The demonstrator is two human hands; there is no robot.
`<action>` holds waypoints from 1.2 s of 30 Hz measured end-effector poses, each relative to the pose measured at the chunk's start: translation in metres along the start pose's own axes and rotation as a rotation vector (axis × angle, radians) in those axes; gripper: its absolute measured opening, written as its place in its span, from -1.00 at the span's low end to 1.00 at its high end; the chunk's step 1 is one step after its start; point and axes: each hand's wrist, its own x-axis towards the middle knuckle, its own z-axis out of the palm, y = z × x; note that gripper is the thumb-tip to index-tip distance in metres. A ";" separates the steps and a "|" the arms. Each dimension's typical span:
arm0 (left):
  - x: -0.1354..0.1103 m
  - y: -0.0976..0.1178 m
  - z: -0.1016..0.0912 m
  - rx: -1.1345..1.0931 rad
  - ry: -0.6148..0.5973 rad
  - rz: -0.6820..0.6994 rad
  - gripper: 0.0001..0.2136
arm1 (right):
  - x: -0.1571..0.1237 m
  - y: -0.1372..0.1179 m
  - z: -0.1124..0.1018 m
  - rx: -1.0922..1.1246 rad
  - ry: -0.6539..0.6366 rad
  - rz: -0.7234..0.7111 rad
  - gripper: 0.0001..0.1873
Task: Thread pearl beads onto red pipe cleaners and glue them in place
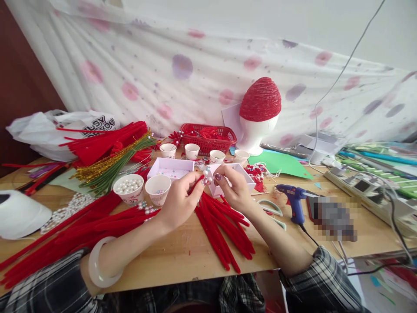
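My left hand [180, 201] pinches the end of a red pipe cleaner [196, 181] strung with white pearl beads [207, 174]. My right hand [233, 186] meets it from the right, its fingertips closed on the same beaded tip. Both hands hover over a pile of red pipe cleaners [221, 226] on the wooden table [182, 256]. A paper cup of pearls [128, 188] and a cup of small coloured beads [158, 188] stand just left of my left hand. A white bangle [97, 265] circles my left wrist.
White trays [171, 168] and several small cups [192, 151] sit behind my hands. A blue glue gun [295, 196] and scissors [272, 209] lie to the right. Red, gold and green pipe cleaners [110, 156] are heaped at left; a red basket [208, 138] and a red-capped head form [259, 113] stand behind.
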 end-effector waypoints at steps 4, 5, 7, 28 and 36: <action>0.000 -0.001 0.000 0.023 -0.008 0.001 -0.81 | 0.000 -0.003 0.000 -0.012 0.000 0.016 -0.71; 0.000 -0.001 0.000 0.035 -0.013 0.004 -0.81 | 0.000 -0.004 -0.001 -0.007 -0.001 0.028 -0.68; 0.000 -0.001 0.000 0.061 -0.025 0.018 -0.80 | 0.000 -0.005 -0.001 0.009 -0.003 0.058 -0.62; 0.000 0.000 0.001 -0.060 -0.021 -0.088 -0.77 | 0.001 -0.005 0.005 0.473 0.142 0.344 -0.55; -0.001 -0.003 -0.001 0.047 0.050 0.026 -0.78 | 0.004 -0.002 0.005 0.533 0.189 0.359 -0.41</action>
